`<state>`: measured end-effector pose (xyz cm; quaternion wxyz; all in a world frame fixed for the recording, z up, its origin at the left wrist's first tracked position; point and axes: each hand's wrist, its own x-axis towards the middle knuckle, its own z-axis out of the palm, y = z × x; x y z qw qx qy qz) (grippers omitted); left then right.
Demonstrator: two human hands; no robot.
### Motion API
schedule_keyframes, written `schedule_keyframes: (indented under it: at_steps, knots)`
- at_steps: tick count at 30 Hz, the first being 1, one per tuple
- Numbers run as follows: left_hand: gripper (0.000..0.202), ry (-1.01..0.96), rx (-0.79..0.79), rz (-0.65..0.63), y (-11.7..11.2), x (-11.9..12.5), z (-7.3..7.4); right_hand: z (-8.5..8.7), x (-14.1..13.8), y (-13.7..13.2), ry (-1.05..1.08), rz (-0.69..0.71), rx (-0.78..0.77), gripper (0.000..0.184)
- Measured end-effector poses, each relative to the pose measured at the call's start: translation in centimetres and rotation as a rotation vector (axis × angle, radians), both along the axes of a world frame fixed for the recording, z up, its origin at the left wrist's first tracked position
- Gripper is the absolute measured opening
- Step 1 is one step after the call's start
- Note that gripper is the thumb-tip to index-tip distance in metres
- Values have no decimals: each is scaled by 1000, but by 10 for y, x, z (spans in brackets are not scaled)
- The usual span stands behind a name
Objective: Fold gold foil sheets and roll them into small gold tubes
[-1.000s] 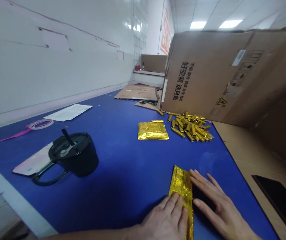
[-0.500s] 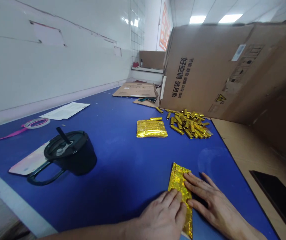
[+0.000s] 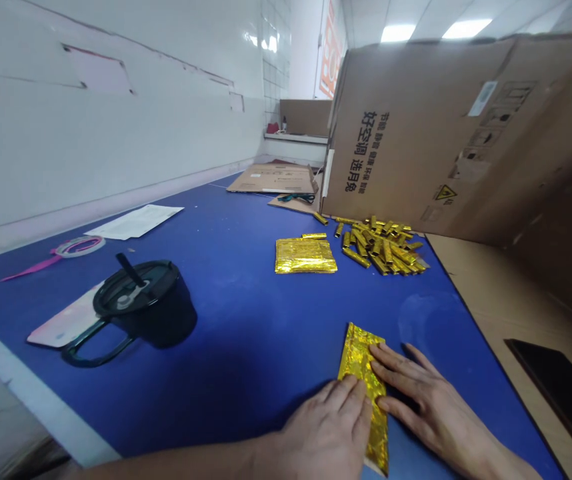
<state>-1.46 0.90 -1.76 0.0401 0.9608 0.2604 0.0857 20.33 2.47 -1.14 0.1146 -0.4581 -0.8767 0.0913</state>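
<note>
A shiny gold foil sheet (image 3: 361,353), long and narrow, lies flat on the blue tabletop (image 3: 246,400) in front of me. Across its left side and lower part rests my left hand (image 3: 331,423), palm down, fingers together and extended. My right hand (image 3: 421,393) touches the sheet's right edge with several fingertips; its fingers are spread and the thumb sits near the left hand. Part of the sheet is hidden under my left fingers. Farther back is a flat stack of gold foil sheets (image 3: 306,257), with one thin gold roll (image 3: 315,235) along its far edge.
Behind and right of the stack, small gold rolls (image 3: 386,247) lie heaped beside a big cardboard box (image 3: 406,133). At left stand a dark lidded mug (image 3: 151,307) with a straw, a phone-like pale slab (image 3: 66,323), a tape ring (image 3: 81,247) and white paper (image 3: 139,221).
The camera view has shifted slightly, so the objects sit a little farther right. Both hands keep nearly the same place on the foil sheet.
</note>
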Motion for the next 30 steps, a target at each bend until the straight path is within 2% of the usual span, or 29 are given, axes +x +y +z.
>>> schedule_keyframes:
  at_steps: [9, 14, 21, 30]
  knots:
    - [38, -40, 31, 25, 2, 3, -13, 0, -1, 0, -57, 2, -13, 44]
    - [37, -35, 57, 1, 2, 3, -12, 2, -1, -3, -53, -11, -45, 47]
    - [37, -32, -10, 31, 3, 3, -9, 3, -2, -4, -65, -33, -65, 51]
    - [34, -85, 17, 52, 2, 4, -16, 9, -4, -6, -60, -42, -136, 57]
